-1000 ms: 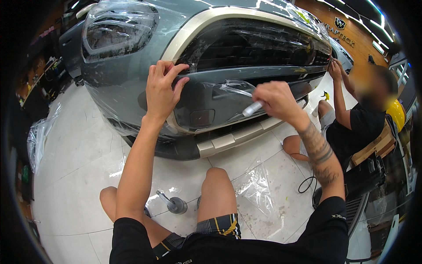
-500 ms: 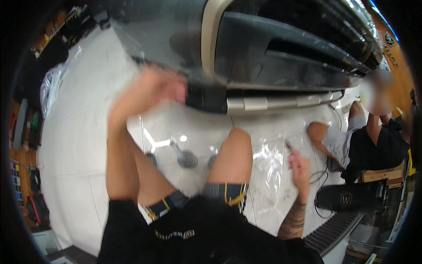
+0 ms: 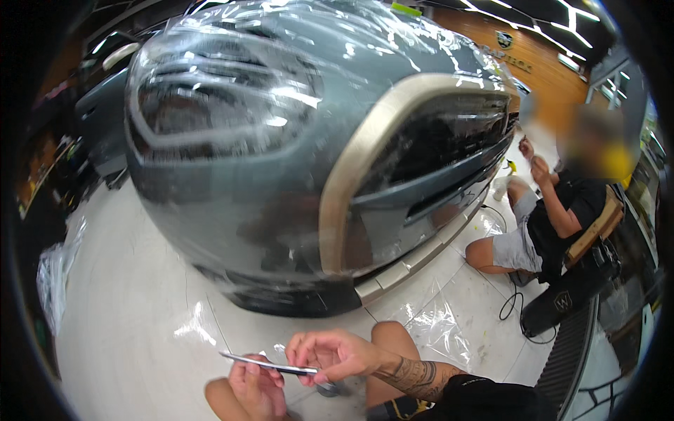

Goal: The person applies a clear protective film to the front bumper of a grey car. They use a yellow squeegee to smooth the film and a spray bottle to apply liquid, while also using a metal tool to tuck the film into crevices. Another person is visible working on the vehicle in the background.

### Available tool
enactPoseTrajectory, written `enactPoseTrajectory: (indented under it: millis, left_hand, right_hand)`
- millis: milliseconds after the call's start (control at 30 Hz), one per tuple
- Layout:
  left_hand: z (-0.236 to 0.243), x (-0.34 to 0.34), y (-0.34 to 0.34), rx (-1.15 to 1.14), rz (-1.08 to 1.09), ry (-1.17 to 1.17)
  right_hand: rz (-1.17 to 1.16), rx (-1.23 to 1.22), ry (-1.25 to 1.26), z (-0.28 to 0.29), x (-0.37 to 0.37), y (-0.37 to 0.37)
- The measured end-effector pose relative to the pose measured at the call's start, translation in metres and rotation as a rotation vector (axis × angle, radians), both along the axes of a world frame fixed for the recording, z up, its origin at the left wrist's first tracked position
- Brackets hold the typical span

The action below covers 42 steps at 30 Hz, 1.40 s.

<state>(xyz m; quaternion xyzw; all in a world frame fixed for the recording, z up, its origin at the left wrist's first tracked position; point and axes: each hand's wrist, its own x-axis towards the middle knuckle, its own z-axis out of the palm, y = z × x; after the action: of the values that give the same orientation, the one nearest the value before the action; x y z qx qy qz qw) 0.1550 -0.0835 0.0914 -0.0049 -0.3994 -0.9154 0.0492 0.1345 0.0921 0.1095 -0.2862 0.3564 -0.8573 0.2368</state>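
A slim knife (image 3: pixel 270 364), silver toward its pointed left end and dark toward its right end, lies level between my two hands. My left hand (image 3: pixel 258 387) grips its middle from below with bent fingers. My right hand (image 3: pixel 338 354) pinches the dark right end, palm partly turned up. Both hands are low in front of my legs, apart from the car. Beyond them stands a grey-green car front (image 3: pixel 232 203), its headlight (image 3: pixel 225 112) under wrinkled clear film. Pale bronze trim (image 3: pixel 337 189) curves around the dark grille.
At the right a co-worker sits by the bumper, both hands (image 3: pixel 533 163) raised. A black cylinder (image 3: pixel 562 309) and a dark cable (image 3: pixel 512 302) lie near them. Clear film (image 3: pixel 439 319) covers some floor tiles; more crumpled film (image 3: pixel 60 281) is at far left.
My view has lifted toward the car. My left hand has left the bumper's lower edge, and my right hand has come in from the right; both now meet at the knife.
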Motion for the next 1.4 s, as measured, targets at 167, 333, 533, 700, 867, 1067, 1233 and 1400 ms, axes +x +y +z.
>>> enactPoseTrajectory:
  millis: [167, 333, 533, 700, 867, 1067, 1233, 1400]
  left_hand:
    - [0.125, -0.079, -0.019, 0.06, -0.271, -0.266]
    - [0.287, -0.117, -0.055, -0.196, -0.443, -0.396]
    - [0.519, -0.181, -0.023, 0.179, -0.753, 0.346]
    - [0.688, -0.222, 0.063, 0.0, -1.597, 1.22]
    - [0.683, -0.283, 0.162, -1.404, -0.955, 0.803]
    - [0.615, -0.355, 0.235, -2.148, 0.026, 1.257]
    - [0.611, -0.362, 0.274, -1.98, -0.393, 1.28]
    - [0.639, -0.386, 0.307, -1.752, -1.185, 0.845]
  right_hand:
    - [-0.02, -0.137, -0.129, 0.119, -0.069, -0.035]
    - [-0.052, -0.371, -0.27, 0.309, -0.094, -0.016]
    - [0.197, -0.644, 0.561, 0.55, -0.101, 0.004]
    - [-0.272, 0.146, 0.006, 0.647, -0.012, 0.029]
    - [-0.187, 0.299, -0.226, 0.616, 0.057, 0.071]
    - [-1.012, 0.217, -0.5, 0.439, -0.011, 0.134]
    - [-2.044, 0.545, -0.559, 0.352, -0.129, 0.167]
    - [-1.981, 0.377, -0.724, 0.348, -0.144, 0.183]
